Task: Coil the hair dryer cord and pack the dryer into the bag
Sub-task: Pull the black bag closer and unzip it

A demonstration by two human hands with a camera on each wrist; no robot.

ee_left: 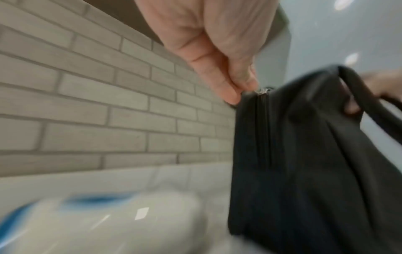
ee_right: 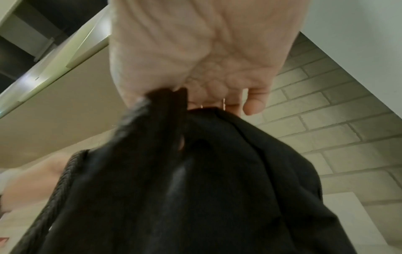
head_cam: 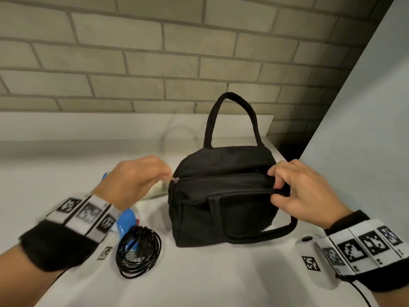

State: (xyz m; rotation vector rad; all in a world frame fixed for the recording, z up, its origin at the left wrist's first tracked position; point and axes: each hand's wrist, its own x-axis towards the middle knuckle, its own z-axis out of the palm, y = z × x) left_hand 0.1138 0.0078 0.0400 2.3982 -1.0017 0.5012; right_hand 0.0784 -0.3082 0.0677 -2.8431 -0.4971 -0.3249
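On the bench [head_cam: 199, 280], the bag [head_cam: 223, 202] stands zipped beside the dryer [head_cam: 124, 220] and coiled cord [head_cam: 139, 251]. Left hand [head_cam: 135, 178] pinches the zipper pull [ee_left: 264, 90]; right hand [head_cam: 296, 191] grips the fabric. Pull the zipper steadily against that anchoring grip.

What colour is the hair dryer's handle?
Blue; the hair dryer's handle shows best in the head view.

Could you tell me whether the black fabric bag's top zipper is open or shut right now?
Shut: the black fabric bag's top zipper runs closed across it, and the left hand pinches its metal pull at the end.
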